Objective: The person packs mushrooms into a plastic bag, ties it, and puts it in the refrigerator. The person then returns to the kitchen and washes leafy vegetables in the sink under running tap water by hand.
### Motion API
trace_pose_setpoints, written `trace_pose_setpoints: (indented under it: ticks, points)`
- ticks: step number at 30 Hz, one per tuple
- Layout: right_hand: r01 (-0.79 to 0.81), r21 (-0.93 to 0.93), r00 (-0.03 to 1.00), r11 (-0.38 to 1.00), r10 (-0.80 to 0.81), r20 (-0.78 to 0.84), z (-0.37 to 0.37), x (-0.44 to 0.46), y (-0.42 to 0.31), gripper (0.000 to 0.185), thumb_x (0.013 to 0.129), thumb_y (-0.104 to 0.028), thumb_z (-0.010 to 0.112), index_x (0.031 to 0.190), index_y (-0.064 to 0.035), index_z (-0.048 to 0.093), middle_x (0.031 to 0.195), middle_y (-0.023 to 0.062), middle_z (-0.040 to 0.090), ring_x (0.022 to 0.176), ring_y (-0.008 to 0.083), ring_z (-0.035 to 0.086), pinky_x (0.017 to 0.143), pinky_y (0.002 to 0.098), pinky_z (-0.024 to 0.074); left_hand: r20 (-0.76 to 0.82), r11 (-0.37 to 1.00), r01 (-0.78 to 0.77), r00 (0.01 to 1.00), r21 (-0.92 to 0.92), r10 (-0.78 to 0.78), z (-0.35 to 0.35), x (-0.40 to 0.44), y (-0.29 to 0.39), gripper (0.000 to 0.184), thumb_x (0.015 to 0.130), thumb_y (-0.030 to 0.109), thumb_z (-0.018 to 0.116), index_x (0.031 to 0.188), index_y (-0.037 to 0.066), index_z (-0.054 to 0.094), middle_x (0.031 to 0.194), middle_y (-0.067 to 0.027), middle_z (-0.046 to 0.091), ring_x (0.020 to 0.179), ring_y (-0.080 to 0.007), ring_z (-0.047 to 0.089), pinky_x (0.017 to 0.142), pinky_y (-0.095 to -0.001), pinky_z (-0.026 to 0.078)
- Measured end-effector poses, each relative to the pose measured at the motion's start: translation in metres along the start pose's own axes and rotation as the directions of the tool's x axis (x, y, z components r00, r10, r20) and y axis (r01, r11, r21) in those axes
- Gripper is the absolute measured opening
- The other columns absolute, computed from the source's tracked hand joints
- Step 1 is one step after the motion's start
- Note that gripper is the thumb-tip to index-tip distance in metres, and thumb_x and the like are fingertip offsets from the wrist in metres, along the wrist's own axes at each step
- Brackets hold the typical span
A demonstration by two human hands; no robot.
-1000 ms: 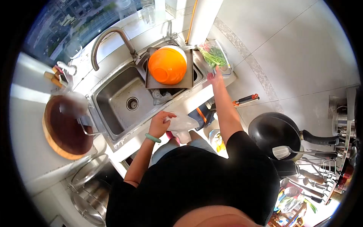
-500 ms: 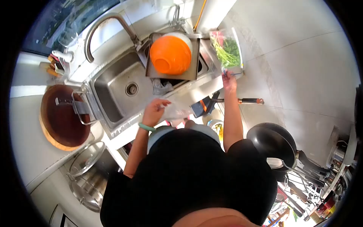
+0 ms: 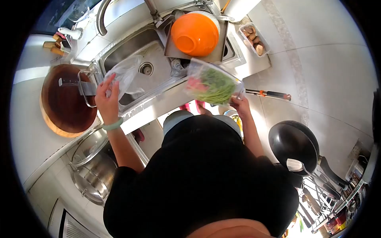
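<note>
1. I see the right hand [image 3: 241,106] with fingers clamped on the corner of a clear plastic pack of green leafy stems [image 3: 216,84], held up in front of the counter.
2. My left hand [image 3: 106,101] touches a thin translucent plastic bag [image 3: 126,75] over the stainless-steel sink [image 3: 160,69]; I can't tell whether its fingers pinch it.
3. I see a round orange bowl [image 3: 194,35] upside down on a grey metal tray [image 3: 223,45].

The leaves [image 3: 217,84] are bright green, and their see-through bag [image 3: 234,75] has a pinky-red patch. The other bag [image 3: 126,75] is cloudy white. The bowl [image 3: 195,35] is orange, the bracelet [image 3: 113,124] pale green, and the shirt [image 3: 198,170] and pan [image 3: 293,144] black.
</note>
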State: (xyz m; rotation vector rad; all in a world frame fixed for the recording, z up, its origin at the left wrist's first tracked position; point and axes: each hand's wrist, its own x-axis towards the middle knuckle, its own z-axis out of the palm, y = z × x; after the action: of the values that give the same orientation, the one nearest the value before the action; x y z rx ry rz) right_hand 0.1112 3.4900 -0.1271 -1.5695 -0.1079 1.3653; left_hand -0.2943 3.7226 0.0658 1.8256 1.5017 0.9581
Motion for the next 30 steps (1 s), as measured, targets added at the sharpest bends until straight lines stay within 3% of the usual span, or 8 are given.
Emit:
trace_pose_setpoints:
  ticks: [10,14,16,18,20,24,26,30]
  points:
    - [0.085,-0.23,0.99,0.969,-0.057,0.129,0.061,0.048,0.007,0.026,0.082,-0.008,0.058,0.106,-0.0004,0.049,0.083,0.0099,0.061,0.078,0.0205,0.063,0.063,0.0321,0.0517,-0.005,0.992,-0.038,0.999,-0.12,0.038,0.042,-0.014,0.034,0.043,0.073,-0.001,0.061,0.114,0.01,0.058,0.097,-0.0041,0.056,0.066,-0.0074,0.051,0.059,-0.0199,0.043]
    - [0.207,-0.712,0.962,0.671,-0.271,0.024,0.079,0.023,-0.019,0.055,0.076,-0.013,0.067,0.117,0.0044,0.035,0.073,0.0192,0.061,0.068,0.0199,0.065,0.059,0.0341,0.051,0.081,0.976,-0.03,0.996,-0.214,0.049,0.07,-0.016,0.039,0.048,0.072,-0.003,0.061,0.118,0.01,0.055,0.099,-0.0041,0.056,0.071,-0.0068,0.049,0.064,-0.0193,0.042]
    - [0.039,-0.989,0.887,0.143,-0.461,-0.032,0.079,0.021,-0.024,0.056,0.074,-0.018,0.07,0.113,0.0049,0.036,0.07,0.0186,0.062,0.071,0.0217,0.065,0.06,0.037,0.0498,0.077,0.958,-0.075,0.992,-0.278,0.1,0.08,-0.017,0.043,0.049,0.07,-0.003,0.062,0.117,0.01,0.056,0.097,-0.005,0.056,0.066,-0.007,0.05,0.061,-0.0196,0.043]
    - [0.11,-0.984,0.846,0.139,-0.532,0.019,0.081,0.022,-0.035,0.053,0.077,-0.022,0.068,0.114,0.0012,0.038,0.076,0.0158,0.062,0.073,0.0238,0.063,0.064,0.0341,0.0489,0.181,0.926,-0.014,0.979,-0.377,0.089,0.085,-0.021,0.051,0.051,0.07,-0.002,0.062,0.119,0.009,0.055,0.098,-0.0048,0.055,0.067,-0.0066,0.049,0.061,-0.0186,0.041]
    - [0.64,-0.304,0.764,0.706,-0.625,0.157,0.099,0.005,-0.067,0.038,0.079,-0.022,0.066,0.105,-0.0016,0.049,0.086,0.0075,0.058,0.08,0.0187,0.06,0.07,0.0302,0.047,0.197,0.909,-0.017,0.974,-0.417,0.109,0.089,-0.024,0.06,0.052,0.069,-0.003,0.063,0.119,0.009,0.055,0.099,-0.0039,0.054,0.067,-0.0056,0.048,0.062,-0.0177,0.04]
    - [0.591,0.145,0.715,0.794,-0.598,0.363,0.165,-0.064,-0.135,0.021,0.079,-0.015,0.066,0.093,-0.0023,0.056,0.09,0.0009,0.053,0.082,0.0126,0.055,0.073,0.0255,0.0445,0.294,0.845,0.054,0.948,-0.533,0.125,0.095,-0.026,0.08,0.053,0.069,-0.005,0.061,0.119,0.009,0.054,0.101,-0.003,0.053,0.067,-0.0041,0.046,0.062,-0.0167,0.04]
    - [0.592,-0.178,0.775,0.786,-0.494,0.394,0.175,-0.068,-0.14,0.014,0.081,-0.01,0.064,0.089,-0.0007,0.058,0.096,0.0051,0.053,0.091,0.0101,0.053,0.084,0.0254,0.0405,0.366,0.786,0.144,0.924,-0.602,0.112,0.094,-0.027,0.089,0.053,0.069,-0.005,0.06,0.119,0.009,0.054,0.1,-0.003,0.053,0.069,-0.0041,0.046,0.062,-0.0166,0.04]
    - [0.667,-0.366,0.742,0.649,-0.622,0.25,0.171,-0.08,-0.143,0.013,0.074,-0.011,0.071,0.078,-0.0014,0.063,0.079,0.0012,0.059,0.067,0.0075,0.055,0.061,0.0226,0.0454,0.315,0.896,0.093,0.948,-0.434,0.054,0.094,-0.03,0.077,0.053,0.067,-0.004,0.057,0.119,0.007,0.055,0.101,-0.0055,0.054,0.076,-0.0093,0.052,0.066,-0.0202,0.043]
